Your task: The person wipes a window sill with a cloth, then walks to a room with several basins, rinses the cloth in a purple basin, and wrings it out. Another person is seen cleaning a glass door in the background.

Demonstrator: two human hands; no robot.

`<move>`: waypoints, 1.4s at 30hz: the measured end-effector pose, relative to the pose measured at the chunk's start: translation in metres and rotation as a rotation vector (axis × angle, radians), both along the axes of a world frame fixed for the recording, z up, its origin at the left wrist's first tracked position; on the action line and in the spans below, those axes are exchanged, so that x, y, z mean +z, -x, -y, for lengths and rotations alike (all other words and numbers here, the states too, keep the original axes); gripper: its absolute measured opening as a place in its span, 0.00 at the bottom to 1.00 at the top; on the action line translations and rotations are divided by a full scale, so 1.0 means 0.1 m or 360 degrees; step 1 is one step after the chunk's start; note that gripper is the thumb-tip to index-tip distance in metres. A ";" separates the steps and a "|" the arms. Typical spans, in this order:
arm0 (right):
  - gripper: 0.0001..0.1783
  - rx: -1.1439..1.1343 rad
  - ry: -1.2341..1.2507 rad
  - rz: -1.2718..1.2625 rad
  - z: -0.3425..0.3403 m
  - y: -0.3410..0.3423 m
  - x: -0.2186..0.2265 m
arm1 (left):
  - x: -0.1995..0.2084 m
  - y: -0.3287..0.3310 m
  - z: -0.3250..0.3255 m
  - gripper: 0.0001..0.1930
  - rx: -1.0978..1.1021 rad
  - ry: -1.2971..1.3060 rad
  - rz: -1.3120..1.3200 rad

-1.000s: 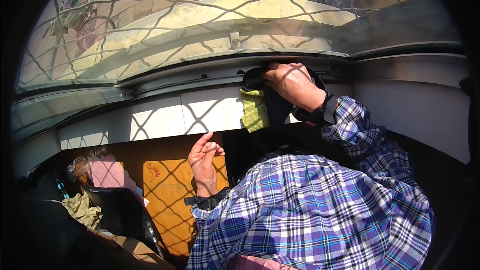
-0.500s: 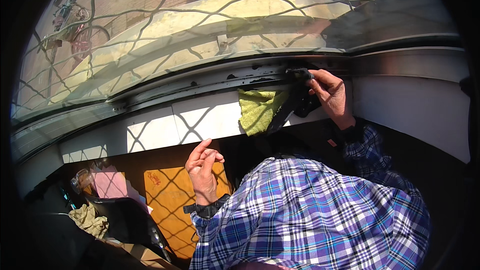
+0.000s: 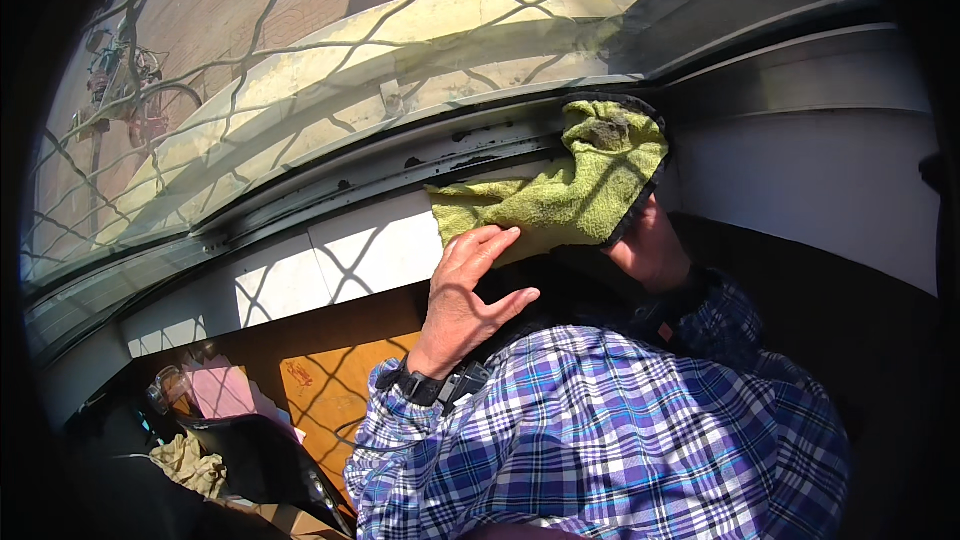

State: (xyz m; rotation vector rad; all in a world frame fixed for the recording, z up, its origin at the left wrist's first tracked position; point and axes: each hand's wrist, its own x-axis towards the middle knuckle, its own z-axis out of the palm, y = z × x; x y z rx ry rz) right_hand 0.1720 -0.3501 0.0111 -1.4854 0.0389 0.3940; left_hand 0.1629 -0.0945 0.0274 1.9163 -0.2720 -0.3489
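Note:
A yellow-green cloth (image 3: 590, 190) with a dark edge and dark smudges lies bunched over the right part of the white sill and up against the window track (image 3: 400, 175). My right hand (image 3: 652, 248) is at its lower right, partly under the cloth and holding it; those fingertips are hidden. At the cloth's lower left edge is my left hand (image 3: 465, 300), thumb and fingers apart, with fingertips touching or very close to the fabric. Dark patches of dirt show along the metal track.
A wire mesh (image 3: 240, 90) spans the window, with a bicycle (image 3: 135, 100) outside. Below the white sill (image 3: 365, 245) are an orange-brown board (image 3: 320, 390), pink papers (image 3: 222, 387), a black bag (image 3: 265, 460) and a crumpled beige cloth (image 3: 190, 465). A white panel (image 3: 800, 175) rises at the right.
The cloth has been turned over and spread right, so its green side now covers the track's end. My right hand moved down beneath it. My left hand moved up and right to its edge.

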 end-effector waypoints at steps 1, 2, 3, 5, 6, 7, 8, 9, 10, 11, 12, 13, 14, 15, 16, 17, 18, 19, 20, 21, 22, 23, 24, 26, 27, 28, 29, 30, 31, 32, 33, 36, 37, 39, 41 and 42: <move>0.29 -0.0018 -0.0096 0.0003 -0.02 -0.01 0.02 | 0.01 -0.01 0.06 0.30 -0.0034 -0.0069 0.0124; 0.28 -0.0035 -0.0193 0.0005 -0.05 -0.01 0.05 | 0.02 -0.01 0.12 0.32 -0.0030 -0.0056 0.0119; 0.26 -0.0051 -0.0291 0.0007 -0.07 -0.03 0.07 | 0.03 -0.02 0.17 0.32 -0.0025 -0.0079 0.0205; 0.27 -0.0074 -0.0356 -0.0071 -0.11 -0.04 0.13 | 0.04 -0.01 0.24 0.32 0.0004 -0.0110 0.0367; 0.26 -0.0081 -0.0406 -0.0124 -0.13 -0.04 0.16 | 0.04 0.00 0.26 0.31 0.0034 -0.0139 0.0376; 0.26 -0.0091 -0.0455 -0.0177 -0.14 -0.04 0.20 | 0.04 0.01 0.27 0.31 0.0077 -0.0180 0.0418; 0.25 -0.0110 -0.0607 -0.0249 -0.15 -0.04 0.24 | 0.04 0.02 0.28 0.31 0.0119 -0.0223 0.0460; 0.25 -0.0135 -0.0902 -0.0373 -0.15 -0.04 0.29 | 0.05 0.03 0.28 0.31 0.0167 -0.0256 0.0513; 0.26 -0.0167 -0.1189 -0.0509 -0.16 -0.04 0.34 | 0.04 0.03 0.29 0.34 0.0156 -0.0279 0.0594; 0.27 -0.0198 -0.1623 -0.0698 -0.16 -0.05 0.39 | 0.04 0.03 0.31 0.35 0.0158 -0.0291 0.0656; 0.29 -0.0220 -0.2059 -0.0889 -0.17 -0.06 0.45 | 0.04 0.05 0.34 0.37 0.0172 -0.0310 0.0716; 0.30 -0.0160 -0.1858 -0.0808 -0.17 -0.05 0.51 | 0.04 0.06 0.37 0.38 0.0192 -0.0337 0.0774; 0.30 -0.0095 -0.1661 -0.0728 -0.18 -0.04 0.57 | 0.04 0.07 0.39 0.40 0.0160 -0.0321 0.0741; 0.31 0.0016 -0.1539 -0.0550 -0.19 -0.02 0.63 | 0.04 0.08 0.41 0.39 0.0186 -0.0384 0.0777; 0.35 0.0038 -0.1499 -0.0484 -0.23 -0.02 0.66 | 0.03 0.08 0.44 0.37 0.0197 -0.0387 0.0821; 0.36 0.0050 -0.1487 -0.0380 -0.26 -0.01 0.69 | 0.02 0.08 0.45 0.35 0.0227 -0.0379 0.0851; 0.37 0.0048 -0.1482 -0.0283 -0.27 0.00 0.71 | 0.01 0.08 0.46 0.27 0.0270 -0.0351 0.0819; 0.38 0.0028 -0.1382 -0.0243 -0.28 0.01 0.73 | 0.00 0.07 0.44 0.25 0.0276 -0.0206 0.0817; 0.38 0.0063 -0.1284 -0.0232 -0.27 0.02 0.74 | -0.01 0.06 0.41 0.23 0.0278 -0.0073 0.0820; 0.38 0.0061 -0.1133 -0.0157 -0.27 0.03 0.74 | -0.01 0.05 0.38 0.20 0.0282 0.0056 0.0821; 0.37 0.0044 -0.0992 -0.0096 -0.26 0.03 0.74 | -0.01 0.09 0.36 0.19 0.0380 0.0270 0.0638; 0.37 0.0047 -0.0847 -0.0037 -0.25 0.03 0.73 | 0.01 0.10 0.31 0.18 0.0347 0.0536 0.0356; 0.32 -0.0004 -0.0679 -0.0096 -0.24 0.04 0.72 | 0.04 0.15 0.27 0.17 0.0455 0.0706 0.0113; 0.28 0.0196 -0.0527 -0.0303 -0.23 0.05 0.69 | 0.10 0.20 0.22 0.15 0.0430 0.0787 -0.0040; 0.26 0.0233 -0.0389 -0.0434 -0.23 0.05 0.68 | 0.12 0.19 0.20 0.14 0.0298 0.0693 0.0052; 0.21 0.0220 -0.0455 -0.0532 -0.25 0.06 0.66 | 0.15 0.20 0.19 0.13 0.0155 0.0804 -0.0019; 0.21 0.0189 -0.0529 -0.0400 -0.27 0.07 0.65 | 0.17 0.20 0.18 0.13 0.0044 0.0810 -0.0047; 0.22 0.0120 -0.0552 -0.0301 -0.30 0.08 0.64 | 0.20 0.20 0.17 0.13 -0.0067 0.0759 0.0002; 0.22 0.0092 -0.0588 -0.0205 -0.33 0.09 0.62 | 0.21 0.20 0.16 0.13 -0.0168 0.0716 0.0021; 0.21 -0.0013 -0.0632 -0.0183 -0.35 0.08 0.62 | 0.23 0.20 0.15 0.13 -0.0204 0.0673 -0.0097; 0.21 0.0005 -0.0382 0.0079 -0.38 0.05 0.61 | 0.24 0.20 0.15 0.13 -0.0090 0.0700 -0.0162; 0.19 -0.0038 0.0126 0.0650 -0.50 -0.06 0.62 | 0.24 0.16 0.12 0.15 0.0184 0.0804 -0.0479; 0.19 -0.0077 0.0315 0.0861 -0.53 -0.11 0.65 | 0.24 0.15 0.13 0.17 0.0334 0.0894 -0.0647; 0.19 -0.0150 0.0698 0.1288 -0.58 -0.22 0.73 | 0.26 0.14 0.10 0.17 0.0392 0.1095 -0.0729; 0.20 -0.0191 0.1164 0.1564 -0.58 -0.23 0.85 | 0.30 0.15 0.06 0.19 0.0240 0.1213 -0.0705; 0.20 -0.0210 0.1311 0.1681 -0.60 -0.23 0.89 | 0.31 0.16 0.03 0.20 0.0163 0.1314 -0.0686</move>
